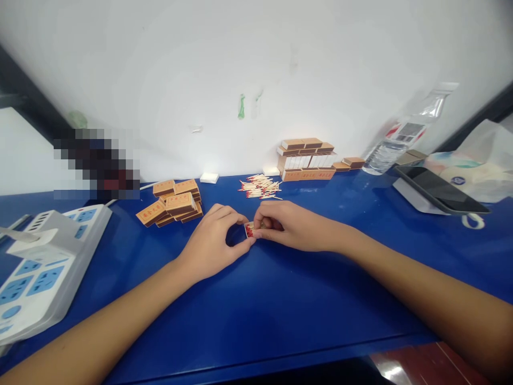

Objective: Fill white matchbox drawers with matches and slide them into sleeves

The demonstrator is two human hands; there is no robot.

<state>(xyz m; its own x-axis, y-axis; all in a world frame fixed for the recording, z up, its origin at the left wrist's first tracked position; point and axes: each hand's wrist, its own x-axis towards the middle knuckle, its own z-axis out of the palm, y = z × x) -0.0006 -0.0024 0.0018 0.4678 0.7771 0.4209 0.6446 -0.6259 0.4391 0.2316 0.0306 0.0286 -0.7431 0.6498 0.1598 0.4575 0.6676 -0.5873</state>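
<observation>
Pinching the match tray between thumb and forefinger, the left hand arches. The right hand curls over the tray's right end, its hold unclear; loose matches lie beyond the grip.

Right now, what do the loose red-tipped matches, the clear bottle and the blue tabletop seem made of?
Loose red-tipped matches: probably matt wood, pale thin sticks.
Clear bottle: likely glossy plastic, transparent with bright highlights.
Blue tabletop: smooth, glossy, showing soft reflections; painted metal or laminate, unclear.

The tabletop between forearms leaves room; a match pile, seemingly low, blocks ahead.
</observation>
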